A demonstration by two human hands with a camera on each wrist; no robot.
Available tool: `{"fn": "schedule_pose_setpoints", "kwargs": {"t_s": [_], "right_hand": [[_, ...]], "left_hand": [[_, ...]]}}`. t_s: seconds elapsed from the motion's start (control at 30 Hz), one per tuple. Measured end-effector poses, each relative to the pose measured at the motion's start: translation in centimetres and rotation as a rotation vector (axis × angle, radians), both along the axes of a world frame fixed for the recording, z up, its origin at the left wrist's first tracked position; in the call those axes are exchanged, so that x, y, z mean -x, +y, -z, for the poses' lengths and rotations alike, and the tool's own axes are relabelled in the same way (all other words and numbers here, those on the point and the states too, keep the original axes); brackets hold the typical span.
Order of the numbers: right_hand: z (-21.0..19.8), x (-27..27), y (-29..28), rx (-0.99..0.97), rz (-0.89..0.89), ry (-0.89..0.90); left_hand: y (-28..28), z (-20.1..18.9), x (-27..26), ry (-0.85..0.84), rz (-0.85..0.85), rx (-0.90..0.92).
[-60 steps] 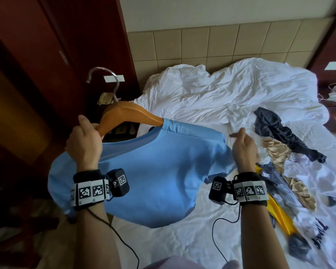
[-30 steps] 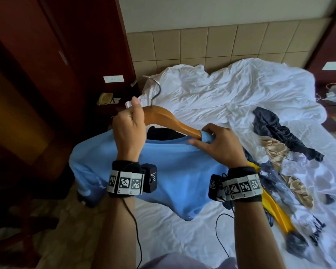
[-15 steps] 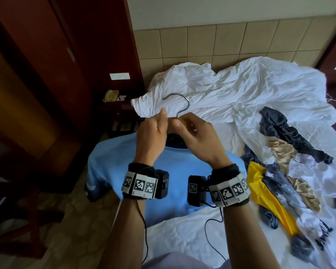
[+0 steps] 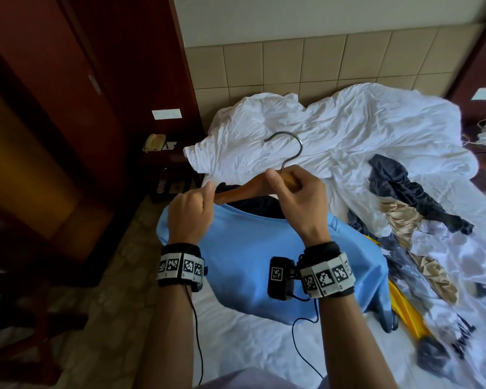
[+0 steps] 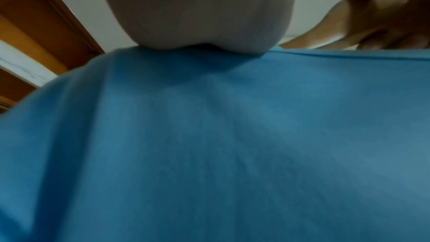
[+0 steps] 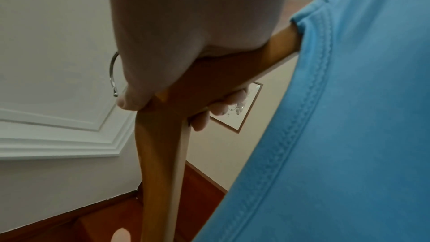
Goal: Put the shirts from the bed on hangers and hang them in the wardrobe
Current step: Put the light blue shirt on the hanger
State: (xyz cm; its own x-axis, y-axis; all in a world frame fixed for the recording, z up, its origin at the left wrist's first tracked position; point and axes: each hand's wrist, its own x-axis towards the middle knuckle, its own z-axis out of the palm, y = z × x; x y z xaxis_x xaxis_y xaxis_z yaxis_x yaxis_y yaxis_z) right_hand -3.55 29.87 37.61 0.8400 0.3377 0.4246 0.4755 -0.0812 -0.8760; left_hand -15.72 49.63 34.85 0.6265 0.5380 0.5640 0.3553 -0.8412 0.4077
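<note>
A light blue shirt point(image 4: 250, 265) hangs over a wooden hanger point(image 4: 244, 189) above the bed's near edge. The hanger's metal hook point(image 4: 292, 147) points up and away from me. My right hand point(image 4: 295, 189) grips the hanger's middle just below the hook; in the right wrist view its fingers point(image 6: 218, 109) curl round the wood point(image 6: 163, 154) beside the shirt's collar seam point(image 6: 309, 117). My left hand point(image 4: 191, 211) pinches the shirt's left shoulder where the hanger's left arm comes out. The left wrist view is filled by the blue shirt point(image 5: 232, 144). The hanger's right arm is hidden under the cloth.
Several other garments lie on the white bed point(image 4: 334, 127) to the right: a dark navy one point(image 4: 404, 189), a beige satin one point(image 4: 401, 217), a yellow one point(image 4: 401, 307). The dark wooden wardrobe point(image 4: 68, 108) stands at left, with a phone point(image 4: 153, 141) on a low stand and a chair point(image 4: 26, 318) at lower left.
The hanger swung round until its hook pointed up. My right hand went from the shirt's edge to the hanger's middle, and the left hand drew in over the left shoulder.
</note>
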Motion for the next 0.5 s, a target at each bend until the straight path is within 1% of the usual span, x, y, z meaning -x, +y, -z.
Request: {"fn": "schedule_pose_setpoints", "kwargs": {"t_s": [0.07, 0.13, 0.2, 0.27, 0.33, 0.43, 0.5], "right_hand": [[0.2, 0.1, 0.1, 0.028, 0.006, -0.001], [0.4, 0.0, 0.3, 0.033, 0.004, 0.003], [0.4, 0.1, 0.5, 0.046, -0.003, 0.005], [0.6, 0.1, 0.7, 0.058, -0.019, 0.001], [0.5, 0.3, 0.7, 0.054, -0.037, -0.002], [0.6, 0.2, 0.4, 0.033, -0.054, 0.007], [0.4, 0.2, 0.2, 0.021, -0.082, 0.009]], "left_hand": [[0.4, 0.3, 0.3, -0.028, -0.002, 0.03], [0.3, 0.1, 0.3, -0.047, 0.022, 0.009], [-1.2, -0.4, -0.2, -0.045, 0.096, -0.045], [-3.3, -1.0, -1.1, -0.029, 0.184, -0.046], [-4.2, -1.1, -1.7, -0.015, 0.219, -0.021], [-4.4, -1.0, -2.1, -0.02, 0.251, 0.082], [-5.3, -1.3, -2.2, -0.034, 0.32, 0.101]]}}
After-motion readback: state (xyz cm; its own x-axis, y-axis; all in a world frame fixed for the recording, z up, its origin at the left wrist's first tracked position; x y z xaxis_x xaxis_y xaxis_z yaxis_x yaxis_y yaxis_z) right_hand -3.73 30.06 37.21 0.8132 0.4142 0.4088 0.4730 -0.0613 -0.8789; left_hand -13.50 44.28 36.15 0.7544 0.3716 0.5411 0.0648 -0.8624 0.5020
